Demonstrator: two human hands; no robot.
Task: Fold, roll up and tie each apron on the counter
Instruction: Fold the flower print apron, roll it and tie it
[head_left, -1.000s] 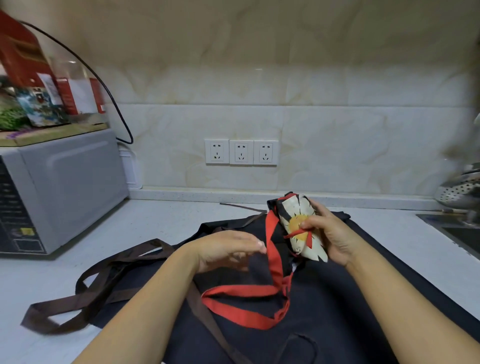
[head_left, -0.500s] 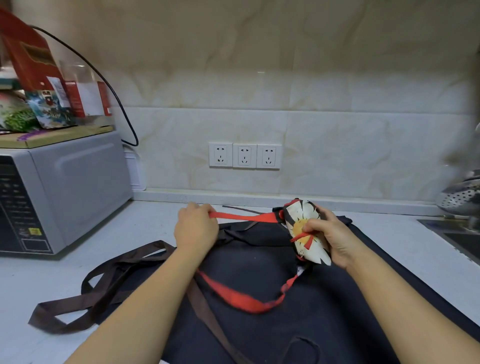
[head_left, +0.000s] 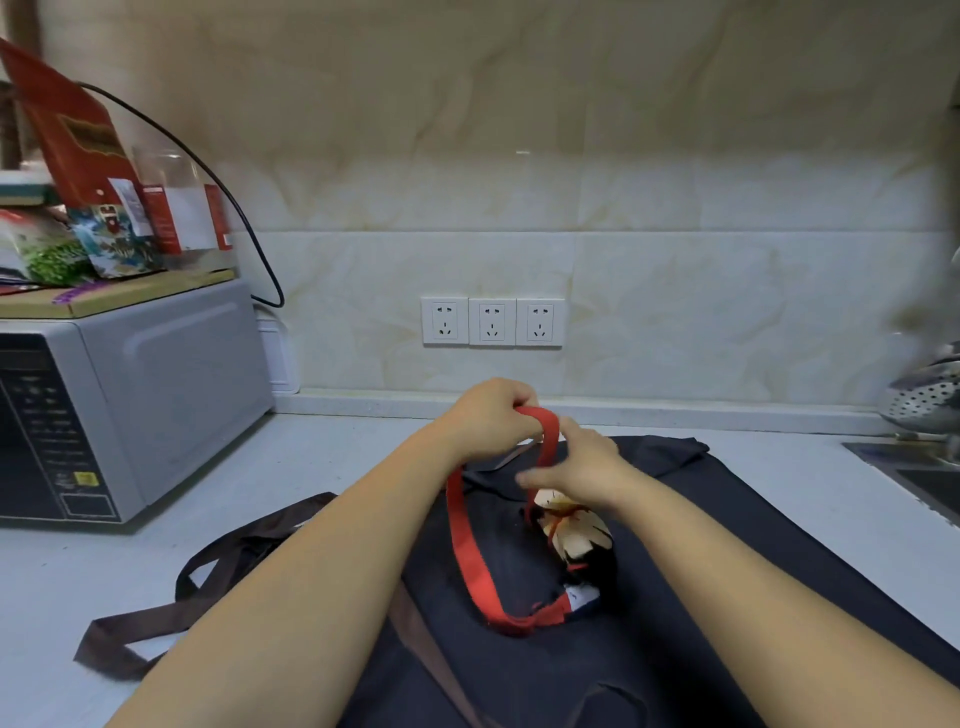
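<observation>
A rolled apron (head_left: 574, 535) with a daisy print lies on a dark navy apron (head_left: 727, 597) spread flat on the counter. Its red strap (head_left: 462, 545) loops from the roll's near end up to my left hand (head_left: 488, 421), which grips the strap above the roll. My right hand (head_left: 582, 467) hovers just over the roll, motion-blurred, fingers stretched leftward, with the strap passing between thumb and fingers. The navy apron's brown straps (head_left: 208, 582) trail off to the left.
A grey microwave (head_left: 119, 410) with boxes and packets on top stands at the left. Wall sockets (head_left: 492, 321) sit behind. A sink edge (head_left: 904, 467) and a perforated metal strainer (head_left: 924, 400) are at the right. The white counter (head_left: 322, 467) shows around the aprons.
My left hand has swung the red strap from the left over to above the roll. My right hand has let go of the roll, which now sits lower on the navy apron.
</observation>
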